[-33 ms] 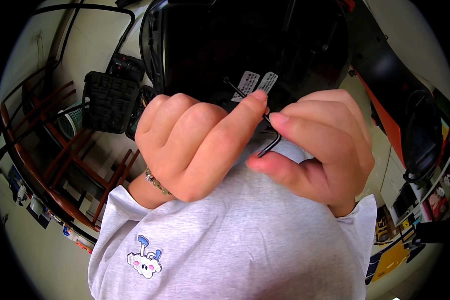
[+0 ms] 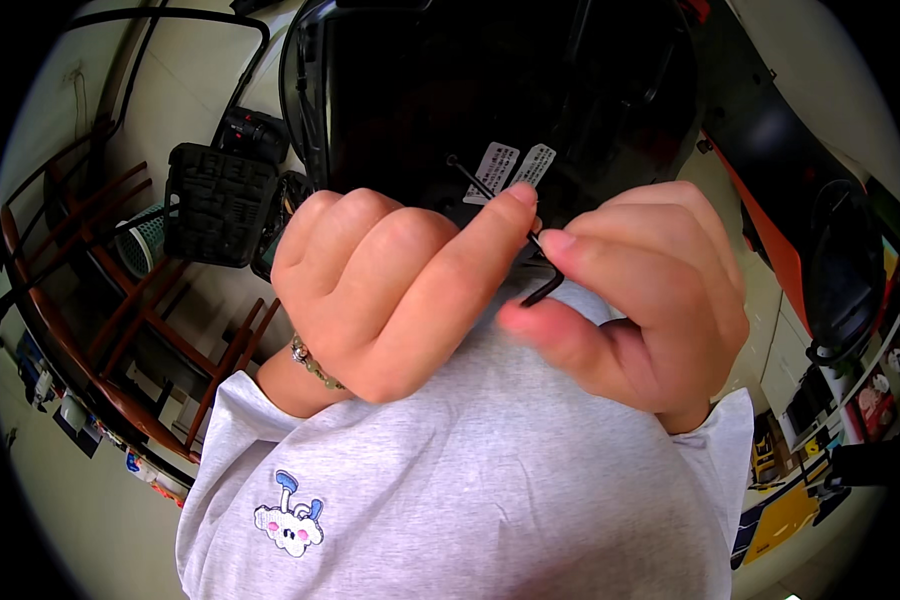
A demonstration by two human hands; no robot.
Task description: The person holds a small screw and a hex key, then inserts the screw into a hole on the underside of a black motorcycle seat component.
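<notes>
A thin black hex key with an L bend lies between my two hands. My left hand, wearing a beaded bracelet, is closed, and its thumb and index finger pinch the long arm. Beyond those fingers the arm runs up to the left and finishes in a small rounded tip. At the bent short end, my right hand has its index fingertip by the bend and its slightly blurred thumb at the short arm's tip. Behind the key is a large, dark, glossy black body bearing two pale printed labels.
On the left, a black moulded tool case lies open next to a black-and-red power tool. Brown wooden chair frames and a green basket stand beyond. At the right is a black-and-orange panel.
The short arm of the hex key has turned slightly, and my right thumb has shifted a little with it. My left hand has hardly moved.
</notes>
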